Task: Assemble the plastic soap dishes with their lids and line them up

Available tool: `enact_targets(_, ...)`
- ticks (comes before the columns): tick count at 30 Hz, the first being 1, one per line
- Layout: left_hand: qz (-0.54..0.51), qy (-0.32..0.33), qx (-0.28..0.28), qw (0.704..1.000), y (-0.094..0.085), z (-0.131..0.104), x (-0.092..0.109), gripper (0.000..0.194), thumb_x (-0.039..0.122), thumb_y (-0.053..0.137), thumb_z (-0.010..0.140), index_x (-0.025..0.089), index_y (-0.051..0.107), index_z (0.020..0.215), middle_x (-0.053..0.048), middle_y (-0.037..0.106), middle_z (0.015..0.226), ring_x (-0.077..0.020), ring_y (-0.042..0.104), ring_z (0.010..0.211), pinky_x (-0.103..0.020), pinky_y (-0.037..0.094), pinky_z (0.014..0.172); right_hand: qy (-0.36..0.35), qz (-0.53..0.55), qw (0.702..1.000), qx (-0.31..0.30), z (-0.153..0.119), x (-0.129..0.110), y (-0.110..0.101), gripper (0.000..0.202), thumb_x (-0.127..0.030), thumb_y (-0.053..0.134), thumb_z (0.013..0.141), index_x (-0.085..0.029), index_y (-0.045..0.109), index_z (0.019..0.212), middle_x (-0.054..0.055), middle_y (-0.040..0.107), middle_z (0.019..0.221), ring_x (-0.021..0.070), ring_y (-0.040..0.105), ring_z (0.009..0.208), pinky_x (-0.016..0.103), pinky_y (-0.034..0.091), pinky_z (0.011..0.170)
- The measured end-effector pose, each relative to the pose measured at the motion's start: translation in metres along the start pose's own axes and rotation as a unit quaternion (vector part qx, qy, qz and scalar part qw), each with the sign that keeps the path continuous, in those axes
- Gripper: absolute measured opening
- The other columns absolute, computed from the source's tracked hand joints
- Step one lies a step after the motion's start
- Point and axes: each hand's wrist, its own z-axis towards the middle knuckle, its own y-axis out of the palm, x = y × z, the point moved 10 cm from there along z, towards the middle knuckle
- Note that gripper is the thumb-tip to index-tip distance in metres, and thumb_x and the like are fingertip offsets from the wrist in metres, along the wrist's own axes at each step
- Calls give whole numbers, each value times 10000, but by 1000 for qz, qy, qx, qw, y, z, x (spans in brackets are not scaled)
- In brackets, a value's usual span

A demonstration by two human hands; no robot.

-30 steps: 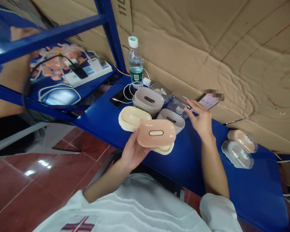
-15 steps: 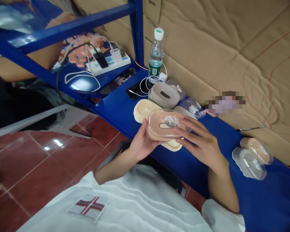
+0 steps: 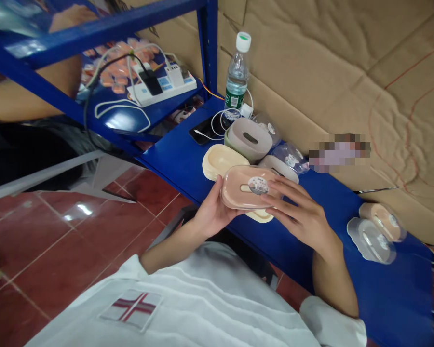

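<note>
The left hand [image 3: 215, 212] is clamped on a peach box [image 3: 233, 195] above the worktop [image 3: 177, 159]; the right hand [image 3: 300, 212] touches its clear cover [image 3: 259, 185], closure unclear. Cream trays [image 3: 222, 161] lie beyond the left grip. Even pressure at both ends should seat the cover squarely.

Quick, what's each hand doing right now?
Left hand: closed, holding the peach box at its left end.
Right hand: fingers spread on the clear cover over that box; can't tell whether it grips.
</note>
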Motion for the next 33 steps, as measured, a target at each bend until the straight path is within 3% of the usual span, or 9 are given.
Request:
enact_targets(4, 2, -41, -22, 999, -2, -2, -14, 660, 675, 482, 1064, 186, 645, 1476, -129, 716, 1453, -354, 622, 1408, -477, 531, 1134, 1, -83, 996, 15, -20, -10, 7, 697, -269, 830, 931, -326, 553, 1568, 85, 611, 1563, 357, 476, 1546, 623, 528, 1215)
enact_targets(8, 34, -106, -67, 991, -1, -5, -42, 615, 646, 580, 1033, 190, 682, 1433, -121, 709, 1467, -343, 587, 1454, -428, 491, 1169, -18, -168, 983, 71, -65, -40, 4, 599, -157, 889, 847, -234, 690, 1407, 120, 652, 1503, 367, 516, 1511, 562, 595, 1161)
enact_targets(11, 83, -153, -83, 981, -3, -5, -65, 599, 596, 617, 1036, 232, 614, 1512, -132, 695, 1482, -327, 635, 1400, -427, 511, 1133, 33, -192, 974, 114, -111, -46, -1, 621, -124, 880, 844, -215, 679, 1425, 136, 648, 1501, 372, 584, 1451, 550, 640, 1099)
enact_targets(16, 183, -177, -125, 959, 3, -2, -78, 562, 530, 687, 1009, 278, 605, 1505, -158, 697, 1440, -308, 751, 1153, -452, 601, 966, 215, -259, 914, 226, -194, -10, -21, 725, -191, 857, 884, -276, 580, 1549, 134, 693, 1424, 375, 676, 1333, 588, 655, 1034)
enact_targets(20, 371, -47, -116, 920, 2, -1, -48, 382, 488, 665, 1031, 216, 735, 1289, -136, 752, 1235, -249, 734, 1038, -369, 598, 893, 297, -316, 878, 202, -234, 41, -26, 623, -282, 782, 959, -286, 563, 1542, 147, 660, 1458, 373, 632, 1385, 615, 586, 1119)
enact_targets(24, 549, 150, -81, 818, -1, -15, -5, 235, 326, 604, 1075, 250, 722, 1263, -102, 713, 1291, -222, 698, 1143, -344, 575, 962, 343, -324, 868, 151, -246, 94, -35, 515, -349, 627, 1045, -206, 538, 1532, 210, 584, 1519, 367, 560, 1457, 599, 538, 1163)
enact_targets(27, 664, 268, -71, 694, 0, -31, 13, 250, 221, 592, 1066, 275, 697, 1286, -94, 677, 1359, -221, 668, 1229, -378, 559, 1049, 396, -363, 838, 92, -244, 125, -45, 493, -334, 534, 1071, -189, 523, 1542, 228, 554, 1562, 382, 535, 1475, 650, 466, 1197)
enact_targets(31, 784, 350, -69, 508, 3, -39, 10, 348, 173, 634, 1029, 257, 651, 1366, -150, 588, 1508, -302, 577, 1402, -514, 506, 1159, 454, -417, 784, 71, -226, 136, -61, 578, -373, 553, 1056, -205, 470, 1603, 250, 390, 1697, 474, 385, 1566, 808, 353, 1178)
enact_targets(33, 826, 346, -84, 437, 3, -34, 0, 393, 181, 648, 1022, 248, 628, 1409, -177, 535, 1587, -356, 510, 1488, -575, 481, 1180, 426, -398, 807, 90, -201, 124, -54, 576, -382, 551, 1064, -207, 473, 1607, 247, 385, 1703, 462, 394, 1564, 764, 396, 1173)
